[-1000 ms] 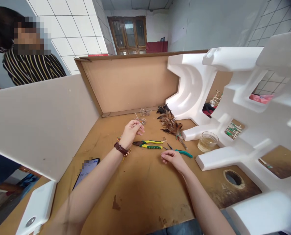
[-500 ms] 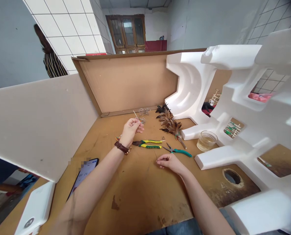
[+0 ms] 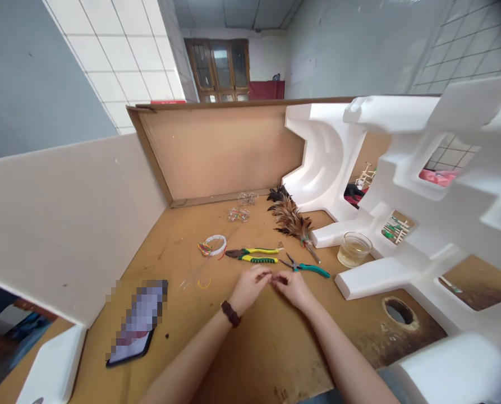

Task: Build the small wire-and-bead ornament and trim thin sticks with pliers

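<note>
Reference: combination pliers [image 3: 238,254], flat on table [image 3: 250,359]. Just left: wire coil [image 3: 224,244]. Behind: two wire bundles, nearer one [image 3: 238,214], farther one [image 3: 247,197]; cardboard panel [image 3: 229,148] past both. Behind and right: feather duster [image 3: 292,217]. Right, slightly nearer: needle-nose pliers [image 3: 300,266]. Well right: glass bowl [image 3: 354,251], between legs of foam frame [image 3: 422,224]. In front: left hand [image 3: 251,285]; front-right: right hand [image 3: 293,288]. Front-left, well apart: phone [image 3: 138,325].

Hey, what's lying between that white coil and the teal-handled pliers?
In the head view, the yellow-and-green-handled pliers lie between the white coil and the teal-handled pliers.
</note>
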`<state>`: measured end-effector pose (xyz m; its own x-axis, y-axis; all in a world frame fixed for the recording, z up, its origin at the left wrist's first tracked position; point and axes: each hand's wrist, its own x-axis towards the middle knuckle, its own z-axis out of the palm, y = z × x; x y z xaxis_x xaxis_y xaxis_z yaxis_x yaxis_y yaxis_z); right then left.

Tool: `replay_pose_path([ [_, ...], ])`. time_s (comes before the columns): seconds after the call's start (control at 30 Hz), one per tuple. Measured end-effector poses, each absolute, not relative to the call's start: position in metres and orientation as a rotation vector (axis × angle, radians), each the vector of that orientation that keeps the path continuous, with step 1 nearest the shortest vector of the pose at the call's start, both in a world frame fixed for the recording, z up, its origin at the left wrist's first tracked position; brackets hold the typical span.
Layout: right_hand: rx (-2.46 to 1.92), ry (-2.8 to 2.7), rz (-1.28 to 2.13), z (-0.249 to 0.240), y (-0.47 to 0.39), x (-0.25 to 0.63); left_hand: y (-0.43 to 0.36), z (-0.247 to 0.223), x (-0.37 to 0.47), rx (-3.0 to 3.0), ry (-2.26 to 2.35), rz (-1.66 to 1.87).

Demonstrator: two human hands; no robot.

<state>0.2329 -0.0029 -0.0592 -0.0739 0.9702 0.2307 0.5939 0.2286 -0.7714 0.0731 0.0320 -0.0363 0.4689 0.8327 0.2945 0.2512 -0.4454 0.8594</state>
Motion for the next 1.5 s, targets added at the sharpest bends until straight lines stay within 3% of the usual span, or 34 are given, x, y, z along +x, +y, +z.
replay_pose_path([
  [0.27, -1.370, -1.813, 0.598, -0.065, -0.003, 0.231, 0.041, -0.062, 0.075, 1.641, 0.862, 0.935],
  [0.57, -1.275, -1.489, 1.166, -0.066, -0.003, 0.223, 0.042, -0.064, 0.078, 1.312, 0.801, 0.997],
  [0.83, -1.308, -1.382, 1.183, -0.063, -0.004, 0.216, 0.037, -0.067, 0.082, 1.301, 0.835, 1.060],
  [1.03, -1.388, -1.516, 0.990, -0.063, -0.005, 0.214, 0.039, -0.068, 0.082, 1.314, 0.830, 1.175],
  [1.23, -1.426, -1.442, 1.158, -0.059, -0.002, 0.213, 0.039, -0.064, 0.083, 1.280, 0.804, 1.163],
  [1.33, -1.576, -1.587, 1.000, -0.050, -0.003, 0.222, 0.043, -0.065, 0.084, 1.177, 0.763, 1.173],
  [1.5, -1.937, -1.910, 0.192, -0.029, -0.022, 0.259, 0.054, -0.068, 0.081, 0.999, 0.780, 1.156],
])
